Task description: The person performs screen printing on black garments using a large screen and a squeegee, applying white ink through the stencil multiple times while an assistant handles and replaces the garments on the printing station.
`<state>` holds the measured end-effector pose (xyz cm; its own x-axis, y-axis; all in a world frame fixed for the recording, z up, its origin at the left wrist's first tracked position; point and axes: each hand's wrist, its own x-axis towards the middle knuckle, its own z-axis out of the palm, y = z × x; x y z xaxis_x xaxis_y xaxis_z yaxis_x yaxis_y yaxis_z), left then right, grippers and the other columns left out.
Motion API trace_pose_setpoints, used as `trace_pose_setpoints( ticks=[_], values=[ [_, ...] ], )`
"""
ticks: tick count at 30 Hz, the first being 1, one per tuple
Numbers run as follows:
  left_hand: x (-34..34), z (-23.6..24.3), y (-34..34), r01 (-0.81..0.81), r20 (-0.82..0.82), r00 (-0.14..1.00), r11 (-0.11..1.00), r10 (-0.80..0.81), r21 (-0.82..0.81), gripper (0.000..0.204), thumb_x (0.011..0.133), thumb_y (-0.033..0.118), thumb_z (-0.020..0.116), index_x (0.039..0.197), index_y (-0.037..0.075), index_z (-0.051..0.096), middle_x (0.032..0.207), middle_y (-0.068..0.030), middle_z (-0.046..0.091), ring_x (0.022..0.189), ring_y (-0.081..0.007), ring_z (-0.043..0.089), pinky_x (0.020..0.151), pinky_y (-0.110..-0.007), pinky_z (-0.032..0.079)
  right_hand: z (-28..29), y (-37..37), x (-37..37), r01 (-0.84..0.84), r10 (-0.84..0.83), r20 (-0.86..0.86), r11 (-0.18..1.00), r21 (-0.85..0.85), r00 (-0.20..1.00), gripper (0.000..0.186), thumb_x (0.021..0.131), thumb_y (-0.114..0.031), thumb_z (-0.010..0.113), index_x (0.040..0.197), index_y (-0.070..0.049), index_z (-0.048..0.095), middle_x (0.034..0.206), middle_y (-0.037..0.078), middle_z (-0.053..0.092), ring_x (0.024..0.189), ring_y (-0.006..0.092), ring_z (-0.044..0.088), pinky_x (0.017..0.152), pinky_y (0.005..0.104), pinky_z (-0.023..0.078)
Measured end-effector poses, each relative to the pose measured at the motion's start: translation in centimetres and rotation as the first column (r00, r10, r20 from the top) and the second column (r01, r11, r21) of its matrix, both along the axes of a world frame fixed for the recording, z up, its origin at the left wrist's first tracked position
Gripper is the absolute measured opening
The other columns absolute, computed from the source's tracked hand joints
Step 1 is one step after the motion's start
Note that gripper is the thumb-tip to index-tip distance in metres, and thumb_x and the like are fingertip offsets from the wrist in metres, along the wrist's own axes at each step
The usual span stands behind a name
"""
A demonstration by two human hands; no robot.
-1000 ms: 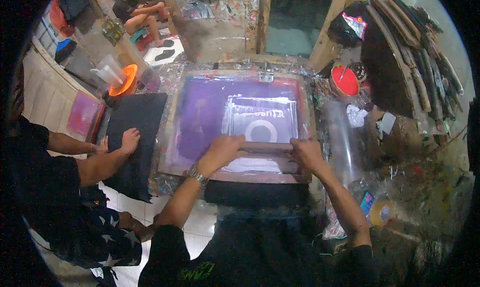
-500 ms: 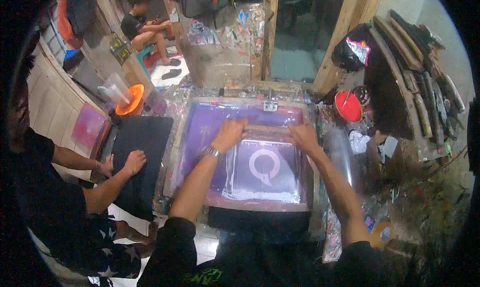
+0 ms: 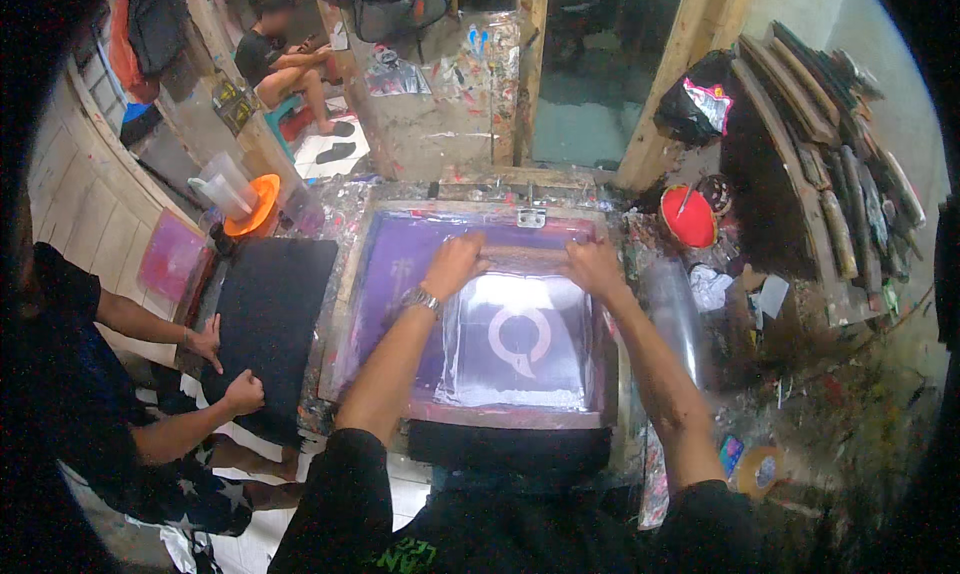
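Note:
Both my hands grip a wooden-handled squeegee (image 3: 525,258) lying across the far part of a screen-printing frame (image 3: 500,416). My left hand (image 3: 458,262), with a watch (image 3: 420,298) on its wrist, is closed round the squeegee's left end. At the right end, my right hand (image 3: 594,266) is closed too. The mesh is purple, with a pale ring-shaped design (image 3: 518,340) showing nearer to me, bordered by shiny tape. Black fabric (image 3: 510,447) sticks out from under the frame's near edge. The squeegee's blade is hidden.
On the left, a co-worker's hands (image 3: 243,392) rest on a black cloth panel (image 3: 272,314). A metal hinge clamp (image 3: 532,217) is at the frame's far edge. An orange bowl (image 3: 262,209) stands left, a red bowl (image 3: 690,217) right. Squeegees (image 3: 845,179) lean far right; a tape roll (image 3: 762,471) is nearer.
The squeegee, in both my hands, has slid slightly farther toward the clamp. The co-worker's right hand has moved nearer along the black panel's edge. The whole view has shifted a little.

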<state>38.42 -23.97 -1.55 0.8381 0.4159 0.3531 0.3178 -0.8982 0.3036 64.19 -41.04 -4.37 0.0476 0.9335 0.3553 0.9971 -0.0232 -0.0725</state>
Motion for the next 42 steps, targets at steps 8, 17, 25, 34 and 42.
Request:
trace_pose_setpoints(
  ticks=[8,17,25,34,42],
  values=[
    [-10.1,-2.4,-12.9,0.038,-0.099,0.994,0.998,-0.043,-0.051,0.036,0.079,0.038,0.070,0.088,0.006,0.056,0.078,-0.0165,0.063,0.075,-0.0340,0.064,0.065,-0.045,0.051,0.4,-14.9,-12.1,0.102,-0.104,-0.010,0.991,-0.084,0.995,0.014,0.075,-0.013,0.061,0.087,-0.007,0.056,0.072,0.015,0.063,0.070,0.0319,0.065,0.085,0.0542,0.040],
    [-10.2,1.3,-14.5,0.031,-0.227,0.973,0.996,-0.048,-0.078,0.030,0.079,0.034,0.069,0.086,0.007,0.058,0.083,-0.0169,0.063,0.083,-0.0342,0.061,0.070,-0.045,0.049,3.1,-15.7,-11.7,0.041,-0.077,-0.127,0.963,-0.268,0.989,0.027,0.073,-0.031,0.070,0.086,-0.010,0.059,0.073,0.012,0.064,0.069,0.0328,0.065,0.078,0.0475,0.047],
    [-8.2,-1.4,-11.1,-0.082,-0.336,0.939,0.996,0.067,-0.030,0.036,0.079,0.034,0.070,0.100,0.007,0.058,0.092,-0.0132,0.065,0.086,-0.0302,0.063,0.079,-0.045,0.046,-0.4,-11.5,-10.2,0.183,-0.178,0.045,0.949,-0.255,0.983,0.028,0.079,-0.028,0.064,0.101,-0.011,0.061,0.080,0.010,0.066,0.081,0.0313,0.065,0.085,0.0567,0.040],
    [-1.3,-2.3,-2.6,-0.133,-0.089,0.985,0.978,0.148,0.161,0.042,0.080,0.034,0.068,0.108,0.004,0.059,0.091,-0.0153,0.065,0.085,-0.0320,0.064,0.084,-0.048,0.044,1.1,-3.3,-4.5,0.097,-0.110,0.123,0.990,0.104,0.986,0.018,0.082,-0.028,0.062,0.086,-0.010,0.060,0.075,0.011,0.063,0.073,0.0304,0.064,0.081,0.0434,0.045],
    [-6.4,-0.9,-8.0,-0.038,-0.434,0.901,0.990,-0.025,-0.136,0.050,0.080,0.034,0.070,0.117,0.002,0.057,0.086,-0.0177,0.067,0.079,-0.0352,0.065,0.072,-0.045,0.050,1.8,-8.1,-6.4,0.050,-0.094,-0.085,0.907,-0.418,0.992,0.018,0.081,-0.029,0.063,0.086,-0.012,0.059,0.080,0.013,0.065,0.073,0.0348,0.065,0.071,0.0489,0.049]
  ],
)
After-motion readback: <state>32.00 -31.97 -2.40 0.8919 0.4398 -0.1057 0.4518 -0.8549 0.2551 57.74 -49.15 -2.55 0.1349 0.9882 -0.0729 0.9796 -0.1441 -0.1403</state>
